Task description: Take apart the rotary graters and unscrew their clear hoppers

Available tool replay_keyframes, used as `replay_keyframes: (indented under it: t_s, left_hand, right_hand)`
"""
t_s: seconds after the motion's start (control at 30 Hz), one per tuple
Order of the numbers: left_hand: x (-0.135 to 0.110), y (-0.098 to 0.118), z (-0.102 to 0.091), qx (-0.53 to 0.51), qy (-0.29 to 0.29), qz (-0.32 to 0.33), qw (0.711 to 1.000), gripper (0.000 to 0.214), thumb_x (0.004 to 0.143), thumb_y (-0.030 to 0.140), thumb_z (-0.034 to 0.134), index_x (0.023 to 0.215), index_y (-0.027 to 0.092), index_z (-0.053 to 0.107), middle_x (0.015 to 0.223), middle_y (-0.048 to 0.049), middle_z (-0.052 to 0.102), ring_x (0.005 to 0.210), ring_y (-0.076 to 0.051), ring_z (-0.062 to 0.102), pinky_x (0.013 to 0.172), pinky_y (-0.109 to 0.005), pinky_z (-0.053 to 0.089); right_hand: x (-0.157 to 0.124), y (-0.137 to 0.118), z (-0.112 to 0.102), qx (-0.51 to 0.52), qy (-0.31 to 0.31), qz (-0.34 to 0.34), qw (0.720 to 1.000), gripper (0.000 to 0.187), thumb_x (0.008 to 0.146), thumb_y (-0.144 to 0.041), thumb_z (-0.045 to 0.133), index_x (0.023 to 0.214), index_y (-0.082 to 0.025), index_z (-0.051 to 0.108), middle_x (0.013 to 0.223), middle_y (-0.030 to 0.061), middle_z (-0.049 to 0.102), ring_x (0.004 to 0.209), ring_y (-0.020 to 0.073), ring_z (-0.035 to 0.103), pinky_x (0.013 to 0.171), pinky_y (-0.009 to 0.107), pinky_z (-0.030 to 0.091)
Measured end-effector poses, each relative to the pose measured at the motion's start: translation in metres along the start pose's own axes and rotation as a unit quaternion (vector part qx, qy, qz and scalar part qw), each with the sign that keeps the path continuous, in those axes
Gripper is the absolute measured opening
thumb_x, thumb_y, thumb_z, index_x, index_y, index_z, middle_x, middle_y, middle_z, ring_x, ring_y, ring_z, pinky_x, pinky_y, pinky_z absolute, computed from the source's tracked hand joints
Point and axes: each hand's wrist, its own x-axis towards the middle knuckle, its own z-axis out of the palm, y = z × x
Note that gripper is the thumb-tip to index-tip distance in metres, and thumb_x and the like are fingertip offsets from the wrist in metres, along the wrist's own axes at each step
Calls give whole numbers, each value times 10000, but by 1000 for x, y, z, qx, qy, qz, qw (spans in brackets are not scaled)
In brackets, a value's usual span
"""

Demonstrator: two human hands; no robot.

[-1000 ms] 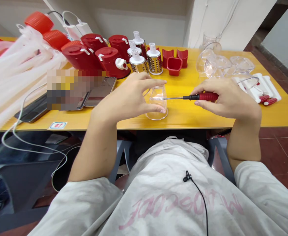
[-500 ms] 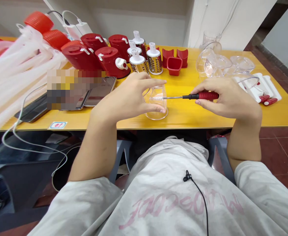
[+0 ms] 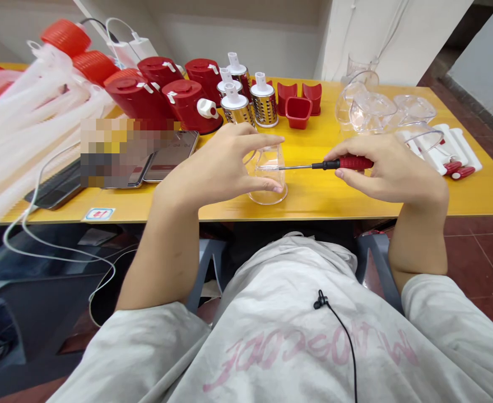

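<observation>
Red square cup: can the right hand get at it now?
Likely yes for the path: bare tabletop lies between the right hand and the red square cup. But that hand is shut on the screwdriver, its tip in the clear part that the left hand holds, so it's not free.

left hand [image 3: 217, 168]: fingers curled, pinching | right hand [image 3: 387, 168]: closed grip

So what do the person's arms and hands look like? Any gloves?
No gloves: the left hand and right hand are bare, with no rings or watch showing. The forearms are bare too, up to short, loose whitish sleeves of a T-shirt with pink lettering.
</observation>
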Motion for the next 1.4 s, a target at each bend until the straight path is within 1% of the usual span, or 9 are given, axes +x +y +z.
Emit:
replay_keyframes:
  t_s: [0.13,0.27,0.47,0.6,0.73,0.93,1.03,1.27,1.4]
  left_hand:
    - [0,1,-1,-3,-1,0,1000,940,988,787,1011,1794,337,835,1595,-176,798,1543,-502,733,1399,-641,578]
    - [0,2,-2,-2,-2,-8,1000,957,971,790,1019,1797,343,832,1602,-173,803,1548,-506,729,1410,-656,571]
    - [0,2,-1,-14,1,-5,1000,964,952,803,1039,1777,344,847,1580,-176,793,1539,-526,726,1407,-692,574]
    - [0,2,-3,-13,-2,-3,1000,961,966,811,1021,1781,335,843,1573,-178,791,1546,-526,724,1411,-685,571]
    - [1,4,-6,-2,-13,-5,1000,930,983,792,1007,1786,353,838,1569,-173,796,1526,-521,740,1394,-678,580]
    - [1,4,-5,-13,-5,-3,1000,940,964,820,1010,1774,373,848,1557,-173,803,1524,-519,730,1395,-681,581]
    - [1,4,-6,-8,-16,-7,1000,932,971,809,999,1782,380,841,1568,-173,806,1522,-519,725,1397,-682,575]
    - [0,5,-4,10,-9,-8,1000,916,989,786,958,1787,354,826,1586,-169,797,1520,-509,732,1387,-635,567]
    - [0,5,-3,10,-10,-6,1000,924,991,777,948,1797,344,821,1576,-170,797,1518,-506,734,1387,-622,566]
  right_hand:
    - [-1,-1,-1,2,2,-6,1000,267,1110,-371,855,1347,-329,970,1235,70,980,1110,347,892,1078,526,712]
    - [0,4,0,7,-7,-3,1000,262,1095,-342,876,1347,-338,949,1246,59,970,1080,331,880,1064,518,718]
    - [1,9,1,9,-7,-10,1000,240,1082,-344,905,1322,-334,911,1215,51,936,1112,333,856,1121,535,687]
    - [1,5,0,12,0,-7,1000,274,1077,-388,910,1341,-316,925,1271,76,955,1140,353,877,1124,543,689]
    - [0,1,-1,13,-8,10,1000,311,1093,-387,863,1384,-328,956,1247,66,979,1113,346,896,1075,519,710]
    - [2,3,-1,13,-13,7,1000,277,1083,-395,878,1343,-353,963,1231,58,985,1128,341,896,1083,513,733]
    - [2,6,0,13,-14,7,1000,273,1081,-397,889,1344,-361,954,1237,55,976,1097,337,884,1095,528,737]
    - [2,8,0,9,-12,7,1000,233,1087,-411,914,1309,-346,930,1165,59,938,1085,340,860,1096,543,716]
    - [2,9,0,5,-7,7,1000,241,1091,-412,906,1321,-347,929,1175,61,939,1081,337,845,1071,540,724]
